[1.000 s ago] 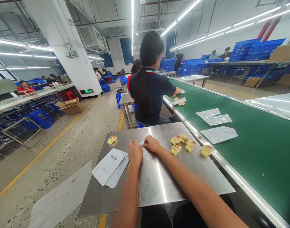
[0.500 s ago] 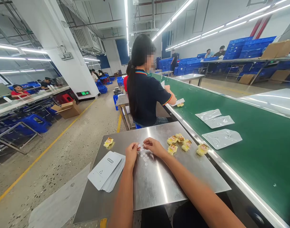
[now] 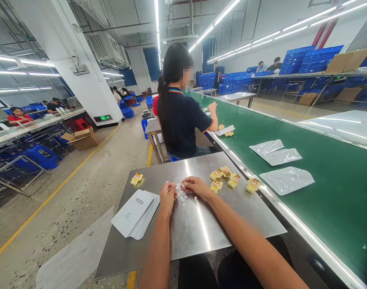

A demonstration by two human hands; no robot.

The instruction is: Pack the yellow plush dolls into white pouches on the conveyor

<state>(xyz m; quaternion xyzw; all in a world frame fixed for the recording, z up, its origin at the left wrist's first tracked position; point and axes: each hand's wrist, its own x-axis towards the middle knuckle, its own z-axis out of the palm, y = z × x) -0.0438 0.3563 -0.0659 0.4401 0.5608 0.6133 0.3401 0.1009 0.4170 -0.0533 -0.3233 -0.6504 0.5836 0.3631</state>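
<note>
Over a metal table (image 3: 198, 237), my left hand (image 3: 168, 196) is closed in a pinch, with a pale speck at its fingertips too small to name. Just to its right, my right hand (image 3: 197, 186) pinches what looks like a small round translucent disc. Several more such discs (image 3: 184, 204) lie loose on the metal below and between my fingers. Left of my left forearm rests a stack of white printed cards (image 3: 132, 213). One small yellow doll figure (image 3: 136, 178) lies behind the stack; several similar doll figures (image 3: 234, 180) are grouped right of my right hand.
A green conveyor belt (image 3: 330, 160) runs along the right, with clear-and-white plastic pouches (image 3: 287, 180) on it. A person in a dark shirt (image 3: 183, 120) sits ahead at the belt, beside more yellow figures and a white card. A cardboard box (image 3: 82, 138) stands on the floor left.
The view has shifted slightly. My hands stay pinched close together over the discs. The person ahead has moved a hand forward over the belt, and the pouches are a little nearer.
</note>
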